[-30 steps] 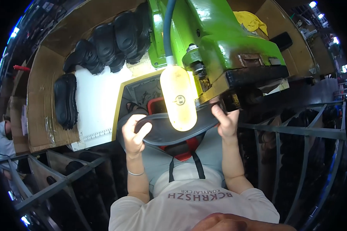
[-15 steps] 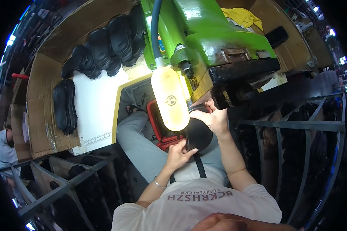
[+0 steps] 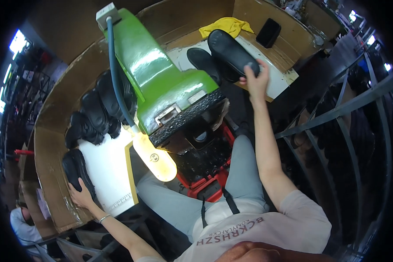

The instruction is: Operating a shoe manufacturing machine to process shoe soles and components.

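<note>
My right hand (image 3: 256, 78) grips one end of a black shoe sole (image 3: 231, 51), thumb on top, over the white board on the right. Beside it lies another black sole (image 3: 201, 61), partly covered. On the far left, my left hand (image 3: 81, 195) is closed around the near end of a black shoe sole (image 3: 88, 177). That sole stands against a second one (image 3: 71, 168) by the cardboard wall. Between my hands is a green machine (image 3: 174, 94), with a lit yellow-white lamp (image 3: 156, 159) hanging on its near left side.
More black soles (image 3: 94, 109) lean in a row behind the white left board (image 3: 102, 166). Cardboard walls (image 3: 52, 144) surround the machine. A yellow cloth (image 3: 225, 27) lies at the back. Between my legs is a red bin (image 3: 207, 187). Metal racks (image 3: 336, 109) stand on the right.
Both hands have left the black piece under the machine head and spread apart: the left to the soles on the left, the right to a sole on the right board. The view has shifted.
</note>
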### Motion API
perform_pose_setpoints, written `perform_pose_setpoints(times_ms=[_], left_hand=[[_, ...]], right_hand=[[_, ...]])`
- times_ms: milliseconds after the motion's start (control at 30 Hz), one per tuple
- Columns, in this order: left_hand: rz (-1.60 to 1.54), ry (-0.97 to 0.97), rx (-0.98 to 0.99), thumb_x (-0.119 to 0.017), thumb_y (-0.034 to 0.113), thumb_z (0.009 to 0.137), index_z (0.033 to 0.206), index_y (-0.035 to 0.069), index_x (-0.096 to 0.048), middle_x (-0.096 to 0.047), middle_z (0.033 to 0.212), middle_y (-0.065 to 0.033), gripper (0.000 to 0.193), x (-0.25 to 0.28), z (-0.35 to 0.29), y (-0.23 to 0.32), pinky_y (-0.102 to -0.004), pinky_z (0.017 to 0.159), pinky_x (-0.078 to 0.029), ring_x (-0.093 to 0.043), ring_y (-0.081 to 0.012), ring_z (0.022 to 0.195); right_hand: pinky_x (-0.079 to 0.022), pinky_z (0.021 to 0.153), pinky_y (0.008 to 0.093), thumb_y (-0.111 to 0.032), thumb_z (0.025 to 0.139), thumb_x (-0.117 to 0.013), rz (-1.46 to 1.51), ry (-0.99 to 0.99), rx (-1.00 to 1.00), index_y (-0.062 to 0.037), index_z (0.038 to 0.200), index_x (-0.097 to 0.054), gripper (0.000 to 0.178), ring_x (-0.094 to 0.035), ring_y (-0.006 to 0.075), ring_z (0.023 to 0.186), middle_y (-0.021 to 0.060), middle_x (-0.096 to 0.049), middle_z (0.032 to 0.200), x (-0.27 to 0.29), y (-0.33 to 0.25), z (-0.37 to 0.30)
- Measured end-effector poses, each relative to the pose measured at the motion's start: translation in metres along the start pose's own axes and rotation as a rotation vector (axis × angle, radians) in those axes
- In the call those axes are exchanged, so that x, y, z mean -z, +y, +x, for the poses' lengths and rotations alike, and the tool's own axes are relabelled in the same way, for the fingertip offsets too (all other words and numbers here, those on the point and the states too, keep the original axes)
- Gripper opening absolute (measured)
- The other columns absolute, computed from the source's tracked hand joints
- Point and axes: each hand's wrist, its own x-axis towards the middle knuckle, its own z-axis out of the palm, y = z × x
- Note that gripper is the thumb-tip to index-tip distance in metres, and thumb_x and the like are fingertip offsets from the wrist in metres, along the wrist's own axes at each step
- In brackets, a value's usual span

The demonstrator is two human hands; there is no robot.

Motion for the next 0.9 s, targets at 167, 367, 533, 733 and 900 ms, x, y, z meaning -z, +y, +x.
perform_pose_setpoints(times_ms=[167,367,533,733,900], left_hand=[[0.139,-0.366,0.156,-0.066,0.048,0.076,0.126,0.016,-0.055,-0.057,0.115,-0.0169,0.06,0.018,-0.009,0.021,-0.0437,0.087,-0.045,-0.056,-0.0351,0.102],[-0.184,-0.284,-0.233,-0.077,0.022,0.063,0.112,0.005,-0.059,-0.057,0.113,-0.0152,0.055,0.127,-0.07,0.073,-0.0441,0.088,-0.044,-0.053,-0.0342,0.105],[-0.732,-0.822,-0.715,-0.08,0.024,0.054,0.101,0.006,-0.066,-0.062,0.108,-0.0121,0.052,0.175,-0.102,0.181,-0.0372,0.077,-0.05,-0.06,-0.0296,0.091],[-1.628,-1.112,-0.155,-0.084,0.014,0.056,0.122,-0.001,-0.052,-0.054,0.122,-0.015,0.075,0.129,-0.166,0.239,-0.0363,0.096,-0.043,-0.055,-0.027,0.111],[-2.219,-1.066,0.683,-0.068,-0.002,0.076,0.126,-0.003,-0.045,-0.053,0.122,-0.0111,0.054,0.147,-0.228,0.317,-0.0324,0.099,-0.039,-0.051,-0.0183,0.113]], right_hand=[[-0.045,0.039,0.0249,-0.015,0.084,-0.063,-0.488,-0.136,-0.277,-0.0027,0.12,-0.043,0.043,-0.055,0.0112,0.046,0.0042,-0.054,0.061,0.004,0.06,0.0],[-0.046,0.043,0.024,-0.018,0.087,-0.063,-0.186,-0.578,-0.299,-0.0014,0.121,-0.044,0.043,-0.055,0.0119,0.049,0.0053,-0.058,0.066,0.02,0.041,-0.111],[-0.052,0.076,0.0329,-0.013,0.088,-0.061,0.349,-0.959,-1.03,0.0011,0.128,-0.042,0.046,-0.061,0.017,0.089,0.0158,-0.058,0.109,0.044,0.02,-0.2],[-0.04,0.098,0.0325,0.005,0.076,-0.062,0.307,-0.618,-0.913,0.0057,0.128,-0.041,0.056,-0.054,0.0209,0.108,0.0133,-0.056,0.116,0.105,0.002,-0.202],[-0.038,0.102,0.0383,0.004,0.072,-0.058,0.351,-0.235,-0.766,-0.0009,0.131,-0.041,0.062,-0.052,0.0262,0.113,0.0123,-0.054,0.12,0.149,-0.012,-0.232]])
